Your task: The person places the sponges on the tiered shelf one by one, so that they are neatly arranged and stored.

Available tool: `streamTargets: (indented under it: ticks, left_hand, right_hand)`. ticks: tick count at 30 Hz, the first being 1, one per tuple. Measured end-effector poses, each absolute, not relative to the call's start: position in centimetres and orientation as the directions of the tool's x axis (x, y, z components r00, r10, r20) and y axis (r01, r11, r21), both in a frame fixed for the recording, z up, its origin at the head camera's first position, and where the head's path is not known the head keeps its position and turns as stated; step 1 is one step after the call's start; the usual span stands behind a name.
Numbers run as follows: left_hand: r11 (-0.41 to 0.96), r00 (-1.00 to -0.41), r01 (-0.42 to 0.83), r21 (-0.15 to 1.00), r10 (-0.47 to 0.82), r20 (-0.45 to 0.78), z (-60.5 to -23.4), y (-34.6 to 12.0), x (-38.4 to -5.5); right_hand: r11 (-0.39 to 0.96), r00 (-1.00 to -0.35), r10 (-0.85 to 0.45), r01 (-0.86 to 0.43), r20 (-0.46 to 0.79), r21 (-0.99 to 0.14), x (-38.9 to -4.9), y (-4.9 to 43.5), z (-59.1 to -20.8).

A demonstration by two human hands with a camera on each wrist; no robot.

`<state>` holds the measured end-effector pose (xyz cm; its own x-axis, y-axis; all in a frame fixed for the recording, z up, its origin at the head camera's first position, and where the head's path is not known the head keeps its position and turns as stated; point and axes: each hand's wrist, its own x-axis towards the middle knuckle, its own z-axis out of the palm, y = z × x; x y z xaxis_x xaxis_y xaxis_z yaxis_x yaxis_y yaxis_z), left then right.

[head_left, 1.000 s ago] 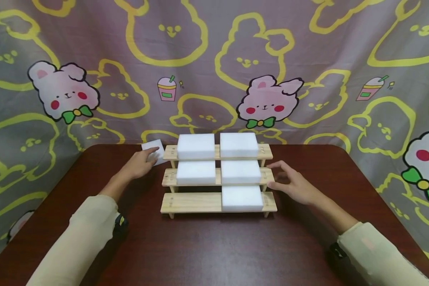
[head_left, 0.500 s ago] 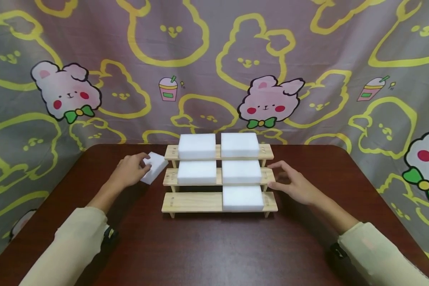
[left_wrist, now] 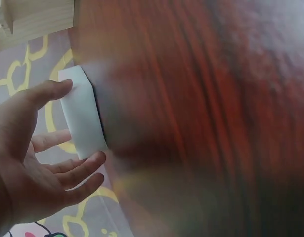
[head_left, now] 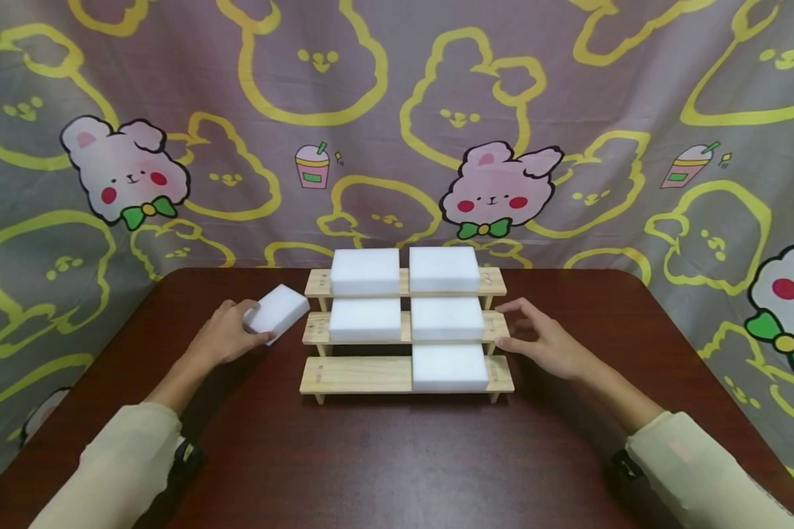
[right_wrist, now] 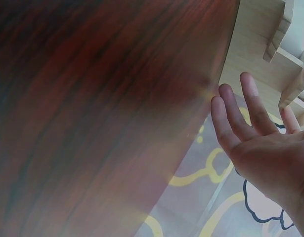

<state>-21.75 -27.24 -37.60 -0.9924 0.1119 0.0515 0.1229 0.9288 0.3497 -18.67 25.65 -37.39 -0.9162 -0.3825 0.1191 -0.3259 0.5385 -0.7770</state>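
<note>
A white foam block lies slanted left of a three-tier wooden display stand. My left hand grips its near-left end, thumb on one side and fingers on the other. In the left wrist view the thumb presses one end of the block and fingertips meet the opposite end; whether it touches the table cannot be told. My right hand stays at the right end of the stand's middle tier, thumb and forefinger apart around that end. The right wrist view shows this hand with loosely extended fingers, holding no block.
Two foam blocks sit on the top tier and two more on the middle one. A single block occupies the bottom tier's right half. Behind the dark wooden table hangs a patterned curtain.
My left hand has drawn the foam block from beside the top tier toward me and slightly left, turning it. The right hand has kept its place.
</note>
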Motion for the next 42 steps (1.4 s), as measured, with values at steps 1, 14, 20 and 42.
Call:
streamTargets:
  ticks: [1,14,20,42]
  left_hand:
    - [0.924,-0.991,0.133,0.359,0.117,0.065,-37.6,-27.4,-21.7]
    - [0.869,-0.961,0.233,0.437,0.138,0.239,-36.3,-28.8,-19.7]
    - [0.856,-0.942,0.279,0.434,0.156,0.298,-35.9,-28.9,-18.9]
    - [0.761,-0.879,0.437,0.478,0.251,0.405,-33.4,-30.2,-16.1]
  right_hand:
    - [0.539,-0.917,-0.382,-0.324,0.118,-0.777,-18.7,25.6,-37.4]
    - [0.539,-0.919,-0.377,-0.321,0.118,-0.779,-18.6,25.6,-37.5]
    - [0.54,-0.919,-0.377,-0.317,0.113,-0.78,-18.6,25.6,-37.5]
    - [0.539,-0.919,-0.378,-0.317,0.112,-0.78,-18.5,25.6,-37.2]
